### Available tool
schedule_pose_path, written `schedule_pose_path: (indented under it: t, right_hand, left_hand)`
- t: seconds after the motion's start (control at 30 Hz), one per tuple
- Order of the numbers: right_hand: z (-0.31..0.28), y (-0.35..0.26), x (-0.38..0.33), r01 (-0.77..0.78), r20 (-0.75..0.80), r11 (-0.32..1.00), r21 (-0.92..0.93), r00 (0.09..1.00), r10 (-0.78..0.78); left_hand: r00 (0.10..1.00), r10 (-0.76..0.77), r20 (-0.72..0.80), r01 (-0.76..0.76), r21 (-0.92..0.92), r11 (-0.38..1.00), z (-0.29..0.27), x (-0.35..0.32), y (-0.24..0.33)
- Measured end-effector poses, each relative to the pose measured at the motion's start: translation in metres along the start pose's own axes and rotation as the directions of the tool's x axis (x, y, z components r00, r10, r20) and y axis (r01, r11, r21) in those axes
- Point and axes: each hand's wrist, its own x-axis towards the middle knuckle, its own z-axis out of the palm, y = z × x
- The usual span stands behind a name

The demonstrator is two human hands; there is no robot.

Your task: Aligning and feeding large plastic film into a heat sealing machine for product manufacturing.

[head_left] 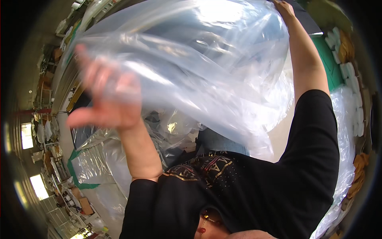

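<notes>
A large sheet of clear plastic film (223,79) billows in front of me, its folds bright with reflected light. My left hand (109,93) is raised beside the film's left part, smeared by motion. Its thumb stands out and its fingers are stretched apart, with nothing seen in them; whether it touches the film I cannot tell. At the upper right, my right arm reaches far out. My right hand (284,8) is closed on the film's edge at the top of the view, its fingertips partly cut off.
More crumpled clear film (95,167) lies at the left over a green-edged surface. A dark flat panel (304,20) and a green surface (328,59) are at the upper right. Several white rolls (350,83) line the right side. Shelves and cartons (85,206) stand at the left.
</notes>
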Motion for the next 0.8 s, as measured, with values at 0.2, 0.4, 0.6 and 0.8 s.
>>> schedule_pose_path:
  t: [0.2, 0.4, 0.6, 0.8]
  right_hand:
    - [-0.011, -0.088, -0.032, -0.336, 0.082, 0.85, 0.405, 0.94, 0.332]
    - [-0.016, -0.07, -0.023, -0.248, 0.063, 0.87, 0.426, 0.968, 0.245]
    - [0.018, -0.043, -0.016, -0.175, -0.101, 0.911, 0.373, 0.968, 0.228]
    - [0.022, 0.022, -0.008, -0.046, -0.094, 0.896, 0.441, 0.991, 0.097]
  left_hand:
    - [0.573, -0.296, -0.764, 0.746, 0.338, 0.573, 0.0, -0.141, -0.091]
    - [0.357, 0.365, -0.86, 0.173, 0.445, 0.879, 0.007, -0.163, 0.137]
    - [0.436, 0.333, -0.836, 0.13, 0.424, 0.896, -0.025, -0.146, -0.021]
    - [-0.069, 0.864, -0.5, 0.732, 0.563, 0.384, -0.035, -0.174, 0.018]
